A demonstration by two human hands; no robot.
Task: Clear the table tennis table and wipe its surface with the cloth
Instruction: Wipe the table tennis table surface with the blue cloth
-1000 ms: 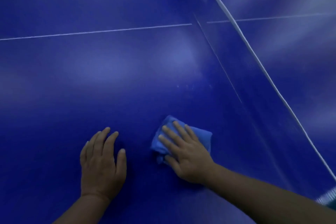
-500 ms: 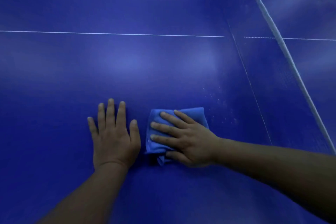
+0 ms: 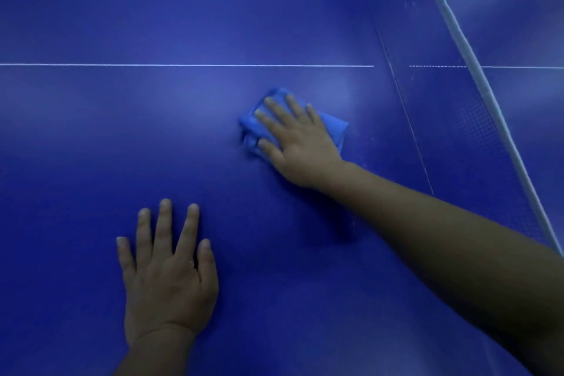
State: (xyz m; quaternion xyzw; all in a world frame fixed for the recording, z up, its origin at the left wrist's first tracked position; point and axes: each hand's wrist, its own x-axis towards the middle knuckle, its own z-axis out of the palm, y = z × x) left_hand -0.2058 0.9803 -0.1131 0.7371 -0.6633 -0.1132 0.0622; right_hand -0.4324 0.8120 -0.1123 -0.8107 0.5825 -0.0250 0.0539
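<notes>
- The table tennis table (image 3: pixel 91 137) fills pretty much the whole frame: smooth, glossy deep-blue top with soft pale glare patches across the middle and upper right.
- A thin white line (image 3: pixel 183 65) runs straight across the upper third, breaks near the net, then picks up again on the far right.
- The net (image 3: pixel 476 137) cuts diagonally down the right side: fine dark mesh you can see through, with a chunky white tape (image 3: pixel 457 30) along its top edge.
- A few tiny pale specks sit on the surface close to the net, upper right and just right of the cloth.
- The cloth (image 3: pixel 335 128) is a soft, lighter-blue rag, bunched and folded into a rough lump, lying flat on the table a bit right of centre, below the white line.
- The right hand (image 3: pixel 297 143) lies palm-down on the cloth, fingers straight and a little spread, pressing it onto the table, not curled round it. Its bare forearm stretches in from the lower right corner.
- The left hand (image 3: pixel 168 278) is flat on the bare table in the lower left-centre, fingers straight and fanned, gripping nothing. It sits well apart from the cloth.
- Loads of bare blue surface to the left and above the cloth; on the right the net's foot is near.
</notes>
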